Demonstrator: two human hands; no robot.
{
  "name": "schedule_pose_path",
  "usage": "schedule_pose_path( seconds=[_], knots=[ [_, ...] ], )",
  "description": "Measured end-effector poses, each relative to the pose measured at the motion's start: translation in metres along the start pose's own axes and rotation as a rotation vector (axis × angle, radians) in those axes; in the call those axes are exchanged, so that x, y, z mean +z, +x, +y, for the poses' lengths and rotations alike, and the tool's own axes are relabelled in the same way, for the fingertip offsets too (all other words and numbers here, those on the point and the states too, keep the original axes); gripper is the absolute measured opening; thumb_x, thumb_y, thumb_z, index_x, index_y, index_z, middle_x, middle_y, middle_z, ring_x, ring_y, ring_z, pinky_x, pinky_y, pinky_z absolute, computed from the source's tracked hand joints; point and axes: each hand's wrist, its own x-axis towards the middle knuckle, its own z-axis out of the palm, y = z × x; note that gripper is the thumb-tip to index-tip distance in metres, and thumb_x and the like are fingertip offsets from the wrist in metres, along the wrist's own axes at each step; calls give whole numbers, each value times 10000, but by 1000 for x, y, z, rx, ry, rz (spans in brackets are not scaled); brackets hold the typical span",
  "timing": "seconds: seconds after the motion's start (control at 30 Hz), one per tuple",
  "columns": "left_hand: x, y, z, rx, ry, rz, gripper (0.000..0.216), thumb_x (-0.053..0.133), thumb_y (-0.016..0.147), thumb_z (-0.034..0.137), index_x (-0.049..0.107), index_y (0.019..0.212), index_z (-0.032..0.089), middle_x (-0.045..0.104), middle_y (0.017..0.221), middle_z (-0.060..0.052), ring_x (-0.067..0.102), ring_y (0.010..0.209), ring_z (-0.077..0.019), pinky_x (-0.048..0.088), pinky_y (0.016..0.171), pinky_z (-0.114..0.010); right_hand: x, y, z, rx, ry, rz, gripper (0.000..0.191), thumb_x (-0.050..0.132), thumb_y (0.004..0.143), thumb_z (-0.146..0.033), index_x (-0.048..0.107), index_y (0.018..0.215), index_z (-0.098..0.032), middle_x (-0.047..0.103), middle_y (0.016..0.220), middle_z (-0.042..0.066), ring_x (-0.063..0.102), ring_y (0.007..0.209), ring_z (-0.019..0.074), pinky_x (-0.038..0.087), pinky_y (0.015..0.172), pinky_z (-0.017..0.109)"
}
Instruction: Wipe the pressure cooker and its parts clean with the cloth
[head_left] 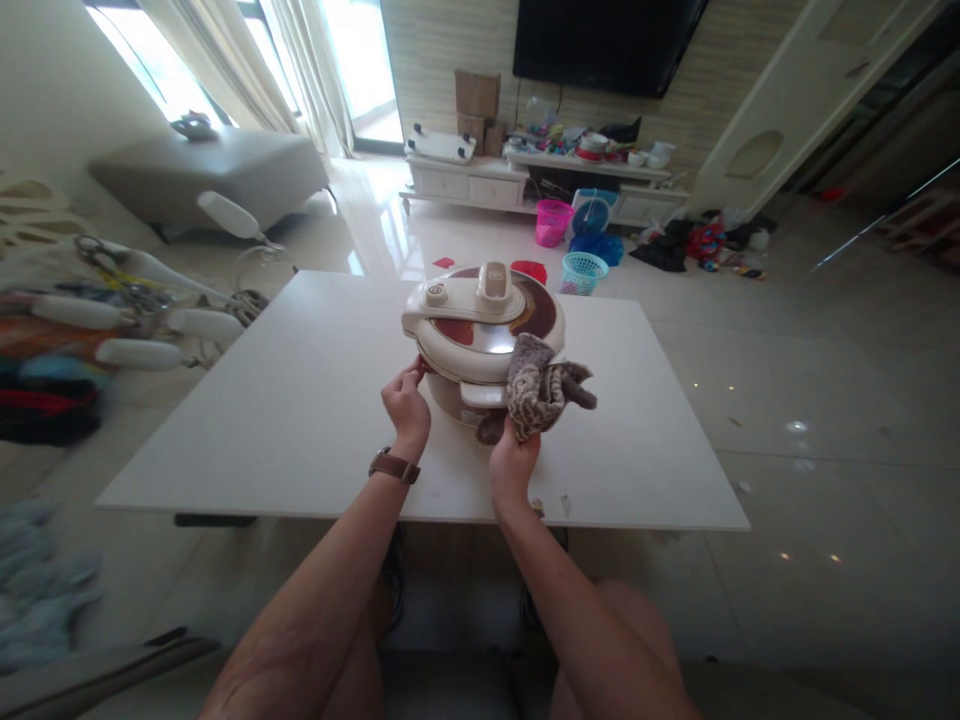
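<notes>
An electric pressure cooker (450, 395) with a cream lid and reddish-brown top panels stands upright on a white table (247, 420). My left hand (407, 405), with a brown watch strap at the wrist, has its fingers curled against the cooker's left side, just below the lid rim. A bunched brown patterned cloth (536, 395) is gripped in my right hand (516, 460). That cloth lies against the cooker's front right side, beside the cream front handle (482, 394). My right fingertips are hidden behind the cloth.
Small scraps (566, 505) lie near the table's front edge. Beyond the table are a pink basket (553, 222), a light-blue basket (584, 272) and a cluttered white TV cabinet (495, 187). A lamp with several white arms (139, 353) is on the left.
</notes>
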Motion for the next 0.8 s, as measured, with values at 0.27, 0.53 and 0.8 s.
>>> schedule_pose_path(
  seconds=[0.27,0.53,0.8],
  knots=[
    [-1,-12,13,-25,93,29,325,577,841,264,787,1073,178,802,1187,-119,737,1138,-255,558,976,-378,-12,84,8,175,106,37,356,664,746,-311,747,1055,-156,797,1063,68,703,1082,250,570,1027,411],
    [19,-96,12,-182,-62,-266,260,666,828,431,615,711,205,637,624,-5,588,555,-146,472,580,-274,-22,110,21,316,214,182,318,674,758,-301,715,1057,-199,753,985,-5,713,888,177,620,744,278],
    [39,-106,20,-331,-78,-491,512,806,772,639,778,702,133,785,691,-137,685,557,-191,561,624,-318,-26,121,10,333,284,265,305,680,751,-245,728,1050,-209,761,1007,1,726,873,172,625,684,258]
  ],
)
